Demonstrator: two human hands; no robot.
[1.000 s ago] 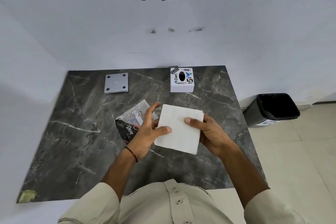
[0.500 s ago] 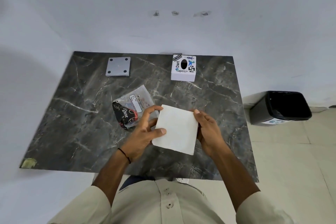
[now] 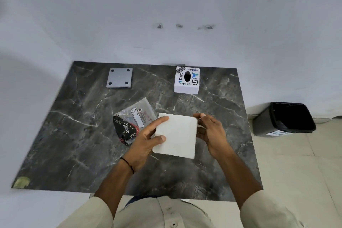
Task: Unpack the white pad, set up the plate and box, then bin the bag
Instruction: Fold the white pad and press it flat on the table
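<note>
We pinch the white pad [image 3: 176, 135] with our left hand [image 3: 143, 143]; right hand [image 3: 212, 132] spread alongside. Looks light, stiff; grip the edges.

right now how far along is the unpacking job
Done: the white pad is out of the bag. In hand: the left hand grips the pad, the right hand at its edge. Left: the grey plate and sticker box sit apart; the bag isn't in the bin.
</note>
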